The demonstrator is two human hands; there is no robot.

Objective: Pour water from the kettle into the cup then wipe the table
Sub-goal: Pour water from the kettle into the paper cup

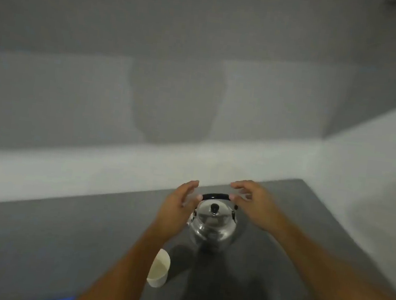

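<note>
Both open hands flank the unmarked kettle handle.

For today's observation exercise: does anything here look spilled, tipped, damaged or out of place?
Nothing stands out. The kettle stands upright on the grey table with its lid on. The cup stands upright nearer the person, partly hidden by the left forearm. Both hands, left hand and right hand, are open beside the handle. No spill shows.
</note>
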